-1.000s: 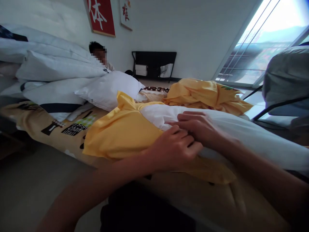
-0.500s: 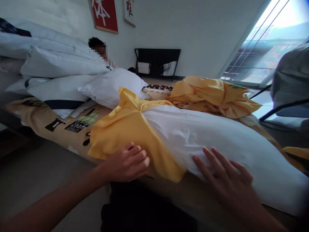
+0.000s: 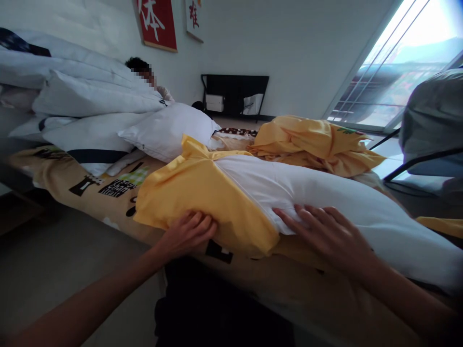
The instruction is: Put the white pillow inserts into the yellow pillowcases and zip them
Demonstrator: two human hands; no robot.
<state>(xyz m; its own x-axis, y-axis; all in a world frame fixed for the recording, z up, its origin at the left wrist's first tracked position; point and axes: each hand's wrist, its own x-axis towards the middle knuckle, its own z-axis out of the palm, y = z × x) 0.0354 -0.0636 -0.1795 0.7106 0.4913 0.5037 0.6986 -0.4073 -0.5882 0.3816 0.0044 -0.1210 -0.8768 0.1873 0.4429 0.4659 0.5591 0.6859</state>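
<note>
A white pillow (image 3: 336,185) lies across the bed, its left end inside a yellow pillowcase (image 3: 173,185). My left hand (image 3: 191,231) has its fingers curled over the near edge of the pillowcase and grips the cloth. On the pillow, just right of the pillowcase's opening, my right hand (image 3: 325,233) presses down with its fingers stretched out and apart. The pillow's surface dips and creases around those fingertips. My left thumb is mostly hidden.
White pillows (image 3: 97,96) are piled at the left on a beige patterned sheet (image 3: 97,200). Crumpled yellow bedding (image 3: 296,137) lies behind the pillow. Beyond are a person (image 3: 139,67), a black rack (image 3: 235,91) and a grey-covered chair (image 3: 430,120).
My right hand has moved up and left along the pillow, nearer the pillowcase's opening. The pillow's near side has shifted away from me. My left hand has shifted slightly left on the pillowcase.
</note>
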